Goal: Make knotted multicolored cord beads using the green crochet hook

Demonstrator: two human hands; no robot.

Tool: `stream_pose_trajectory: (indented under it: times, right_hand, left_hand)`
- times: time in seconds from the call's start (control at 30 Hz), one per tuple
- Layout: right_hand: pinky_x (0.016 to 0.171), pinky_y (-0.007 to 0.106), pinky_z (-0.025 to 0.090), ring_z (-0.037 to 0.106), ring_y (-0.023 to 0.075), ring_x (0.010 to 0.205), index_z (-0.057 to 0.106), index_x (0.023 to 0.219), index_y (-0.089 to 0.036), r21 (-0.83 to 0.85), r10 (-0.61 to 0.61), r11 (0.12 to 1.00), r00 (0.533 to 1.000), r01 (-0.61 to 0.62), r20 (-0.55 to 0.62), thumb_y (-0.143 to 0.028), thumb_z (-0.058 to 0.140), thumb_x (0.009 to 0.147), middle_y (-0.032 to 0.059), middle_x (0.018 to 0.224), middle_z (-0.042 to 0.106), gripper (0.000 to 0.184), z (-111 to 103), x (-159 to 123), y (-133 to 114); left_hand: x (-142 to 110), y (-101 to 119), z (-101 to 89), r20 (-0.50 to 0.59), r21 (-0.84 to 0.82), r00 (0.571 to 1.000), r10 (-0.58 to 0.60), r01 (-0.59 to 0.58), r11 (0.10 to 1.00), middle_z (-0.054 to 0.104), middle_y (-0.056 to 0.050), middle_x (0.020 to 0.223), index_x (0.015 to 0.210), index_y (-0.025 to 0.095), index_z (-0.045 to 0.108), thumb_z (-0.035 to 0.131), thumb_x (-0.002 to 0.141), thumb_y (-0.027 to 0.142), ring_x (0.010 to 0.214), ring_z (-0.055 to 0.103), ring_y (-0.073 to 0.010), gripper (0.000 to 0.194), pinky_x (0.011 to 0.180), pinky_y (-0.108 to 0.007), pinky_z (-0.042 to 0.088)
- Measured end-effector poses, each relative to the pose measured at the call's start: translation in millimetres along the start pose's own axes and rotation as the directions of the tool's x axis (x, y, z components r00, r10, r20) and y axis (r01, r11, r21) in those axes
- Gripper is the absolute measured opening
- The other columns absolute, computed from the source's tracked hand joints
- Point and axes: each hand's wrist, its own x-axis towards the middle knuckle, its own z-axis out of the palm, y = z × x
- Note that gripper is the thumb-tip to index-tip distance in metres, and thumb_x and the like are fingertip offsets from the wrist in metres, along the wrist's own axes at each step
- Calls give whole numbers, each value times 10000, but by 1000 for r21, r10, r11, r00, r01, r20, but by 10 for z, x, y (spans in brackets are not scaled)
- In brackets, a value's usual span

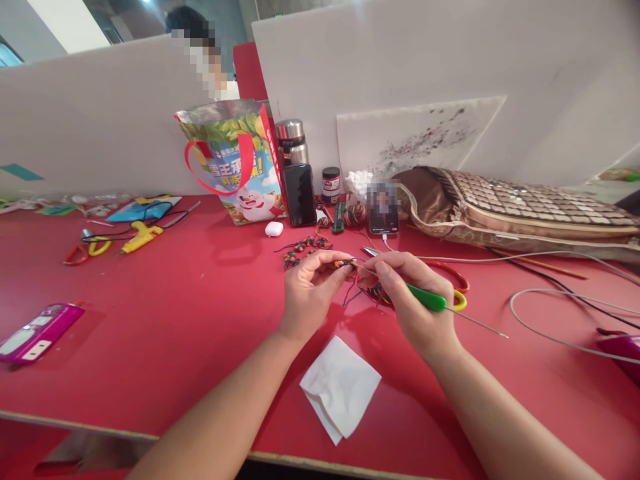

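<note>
The left hand (310,287) pinches a multicoloured crocheted piece (346,263) at its fingertips, and the right hand (407,293), just beside, grips a green-handled crochet hook (425,298) whose tip meets it.

Single head-worn view, forward and down, close over the near edge of the red table (150,320).

Green-handled hook (425,298), red table (175,300)

Gift bag (240,167), flask (293,141), folded tissue (340,387)
</note>
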Motion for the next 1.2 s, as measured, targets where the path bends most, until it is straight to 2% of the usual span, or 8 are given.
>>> stream_pose_trajectory:
  times: [0.67,1.0,1.2]
  right_hand:
    - [726,325,623,714,184,742,754,880,-210,6,32,999,999,-32,1,-265,627,964,43,802,749,161,4,-2,-17]
    - [681,314,629,720,181,685,771,847,-211,44,86,995,996,-87,8,-270,657,932,34,746,754,154,9,31,-17]
    - [700,326,630,737,186,710,767,878,-205,74,87,993,996,-88,27,-290,644,954,40,784,762,168,-1,22,5]
  left_hand:
    - [-4,23,4,4,33,1000,17,-17,999,756,-44,839,877,187,784,820,790,279,746,690,-153,132,751,-292,600]
    - [-6,-45,-50,48,172,990,133,-139,975,753,-70,935,900,194,788,787,828,263,855,695,-179,99,837,-311,584]
    - [-2,-1,-32,39,72,998,41,-43,996,763,-52,882,883,195,789,805,809,275,798,706,-168,110,777,-300,602]
